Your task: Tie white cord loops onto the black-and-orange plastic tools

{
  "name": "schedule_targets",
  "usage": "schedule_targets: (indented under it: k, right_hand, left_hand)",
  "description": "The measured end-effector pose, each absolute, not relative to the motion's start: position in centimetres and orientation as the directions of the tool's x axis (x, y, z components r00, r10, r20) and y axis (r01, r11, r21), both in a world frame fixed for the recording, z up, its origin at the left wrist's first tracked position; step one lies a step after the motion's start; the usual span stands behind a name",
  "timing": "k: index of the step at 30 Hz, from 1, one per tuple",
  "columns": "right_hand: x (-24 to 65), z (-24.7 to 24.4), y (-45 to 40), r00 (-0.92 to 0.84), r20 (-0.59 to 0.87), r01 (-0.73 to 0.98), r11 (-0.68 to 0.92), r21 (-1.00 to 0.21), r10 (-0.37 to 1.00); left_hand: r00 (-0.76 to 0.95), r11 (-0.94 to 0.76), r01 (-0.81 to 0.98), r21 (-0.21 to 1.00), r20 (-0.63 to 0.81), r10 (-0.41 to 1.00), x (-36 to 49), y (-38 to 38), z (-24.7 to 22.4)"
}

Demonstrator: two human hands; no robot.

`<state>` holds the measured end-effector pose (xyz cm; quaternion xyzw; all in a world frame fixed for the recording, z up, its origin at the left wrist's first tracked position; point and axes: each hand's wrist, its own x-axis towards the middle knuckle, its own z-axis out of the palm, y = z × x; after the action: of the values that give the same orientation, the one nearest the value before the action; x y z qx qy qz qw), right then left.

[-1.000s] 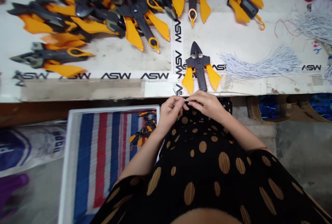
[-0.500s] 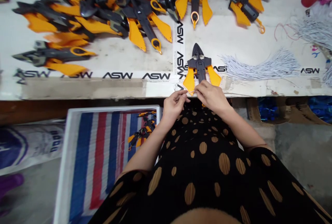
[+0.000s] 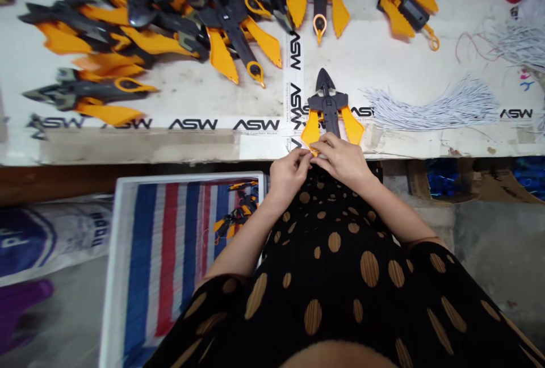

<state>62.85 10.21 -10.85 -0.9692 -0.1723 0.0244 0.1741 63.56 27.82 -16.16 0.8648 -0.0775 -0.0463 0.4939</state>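
A dark grey and orange plastic toy [image 3: 330,108] lies at the table's front edge, its pointed grey tip away from me. Both hands meet at its near end. My left hand [image 3: 291,170] is closed, thumb and fingertips pinched at the tip of the left orange wing; what it grips is too small to make out. My right hand [image 3: 340,155] bends over the toy's near end, its fingertips pressed together beside the left ones, covering that end. To the right lies a bundle of thin white ties [image 3: 432,104].
A pile of similar toys [image 3: 149,16] covers the table's back left, with more along the back. Below the table's front edge [image 3: 191,146], a white-framed tray [image 3: 111,243] with striped cloth holds several toys. Open cartons [image 3: 489,178] stand below right.
My left hand has shifted slightly right and my right hand slightly left, so their fingertips now meet at the left wing's tip. The view has shifted a little.
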Motion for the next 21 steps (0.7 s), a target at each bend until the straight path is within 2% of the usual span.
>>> schedule_targets:
  k: [2,4,6,8,10,12,14,17,19,21]
  right_hand:
    - [62.6,-11.0,10.4,0.944,0.022,0.318,-0.891,-0.325,0.329]
    - [62.4,-11.3,10.5,0.947,0.027,0.312,-0.897,-0.313,0.320]
    - [62.2,-11.7,10.4,0.948,0.044,0.313,-0.894,-0.321,0.316]
    - [62.2,-12.0,10.1,0.948,0.067,0.315,-0.889,-0.332,0.311]
    - [62.1,-12.2,9.9,0.948,0.088,0.316,-0.885,-0.341,0.305]
    - [62.1,-12.1,9.8,0.945,0.105,0.327,-0.872,-0.364,0.311]
    - [62.1,-12.0,10.2,0.933,0.136,0.358,-0.823,-0.441,0.333]
    - [61.6,-12.2,11.7,0.898,0.246,0.428,-0.589,-0.685,0.365]
    - [61.1,-12.6,12.8,0.908,0.288,0.394,-0.382,-0.836,0.304]
    - [60.7,-13.1,13.8,0.959,0.209,0.248,-0.213,-0.945,0.189]
  left_hand:
    - [0.979,-0.552,-0.133,0.823,0.022,-0.204,63.7,28.2,-15.6]
    - [0.974,-0.529,-0.136,0.838,0.016,-0.225,63.9,29.3,-15.0]
    - [0.980,-0.416,-0.060,0.908,-0.026,-0.199,64.0,31.1,-14.5]
    - [0.991,-0.223,0.040,0.974,-0.067,-0.117,64.1,33.2,-14.1]
    - [0.993,-0.056,0.104,0.993,-0.107,-0.056,63.8,34.9,-13.7]
    - [0.981,0.020,0.169,0.985,-0.166,-0.101,63.3,35.8,-13.3]
    - [0.943,0.034,0.259,0.965,-0.245,-0.224,62.7,35.7,-12.9]
    - [0.898,0.111,0.317,0.942,-0.261,-0.353,61.9,34.3,-12.6]
    - [0.914,0.197,0.279,0.940,-0.197,-0.353,61.7,32.8,-12.6]
    - [0.950,0.232,0.197,0.953,-0.127,-0.284,61.8,31.4,-12.8]
